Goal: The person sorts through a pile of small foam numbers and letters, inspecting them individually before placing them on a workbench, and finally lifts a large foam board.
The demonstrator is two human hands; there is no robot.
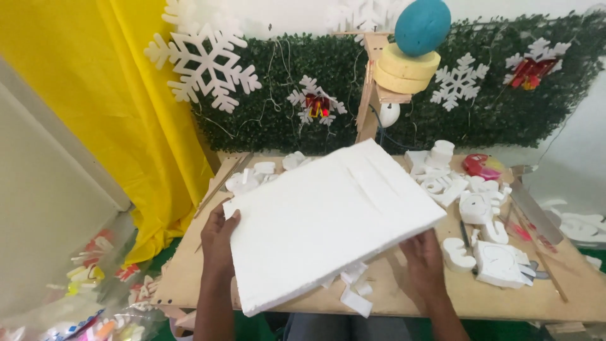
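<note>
Both hands hold a large white foam board (331, 221) above the wooden table (189, 271): the left hand (219, 243) grips its left edge with the thumb on top, and the right hand (424, 256) supports its right edge from below. Small foam scraps (355, 292) lie under the board, and cut foam letters (480, 208) are on the table to the right, near a yellow curtain (107, 95) and a green hedge wall (284, 95) with white snowflakes (202, 63).

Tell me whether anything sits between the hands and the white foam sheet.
Nothing visible does. The left hand already grips the white foam sheet at its left edge, and the right hand holds it from under the right edge. Foam scraps lie on the table beneath.
</note>
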